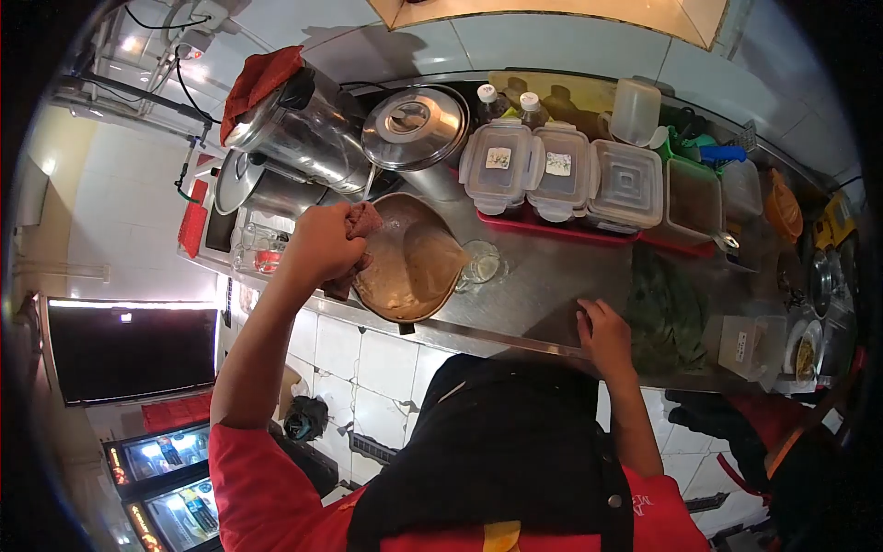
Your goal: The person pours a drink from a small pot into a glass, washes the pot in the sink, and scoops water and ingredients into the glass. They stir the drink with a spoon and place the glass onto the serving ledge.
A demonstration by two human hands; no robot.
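At the left of the counter, my left hand [326,244] is closed on a reddish cloth [364,219] at the side of a metal pan [405,267]. Brownish liquid shows inside the tilted pan. Just right of the pan's rim stands a clear glass [482,264]. My right hand [602,331] rests by the counter's front edge with its fingers apart and nothing in them. A dark green cloth [667,308] lies to the right of that hand.
Behind are a large metal urn [303,129], a lidded pot [414,129] and lidded plastic boxes [625,182] on a red tray. Glasses [262,247] stand at the left. A plastic container [752,348] is near the right front edge.
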